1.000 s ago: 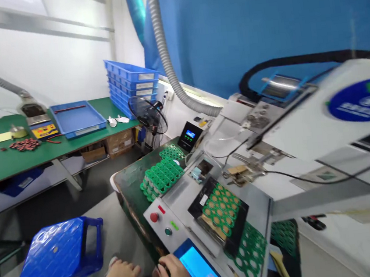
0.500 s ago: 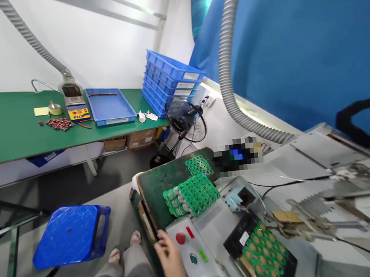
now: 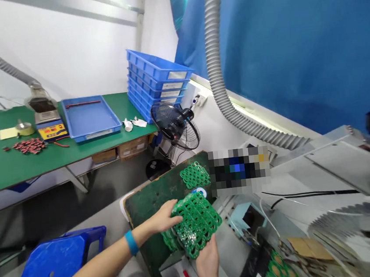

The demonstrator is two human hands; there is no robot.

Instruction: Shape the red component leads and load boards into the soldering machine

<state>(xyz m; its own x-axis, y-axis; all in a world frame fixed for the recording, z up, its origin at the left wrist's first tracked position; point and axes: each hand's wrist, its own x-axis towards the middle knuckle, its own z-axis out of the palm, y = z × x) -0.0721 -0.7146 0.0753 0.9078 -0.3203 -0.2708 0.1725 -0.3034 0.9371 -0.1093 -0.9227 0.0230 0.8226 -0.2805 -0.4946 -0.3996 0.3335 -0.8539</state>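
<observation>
Perforated green boards [image 3: 198,223], scalloped rims, left hand [image 3: 163,216] gripping left edge, right hand [image 3: 208,259] the near edge, scuffed bench [image 3: 145,201] leftward

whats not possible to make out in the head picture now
In the head view:
right hand: most fingers hidden by the green boards
dark device: readout masked by pixel blocks
blue stool: cut off by the bottom edge
crate labels: print too small

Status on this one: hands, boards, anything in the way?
Left hand at left edge of green boards, right hand at near edge. Boards stacked in layers. White-and-blue roll just beyond; nothing visibly blocking.
</observation>
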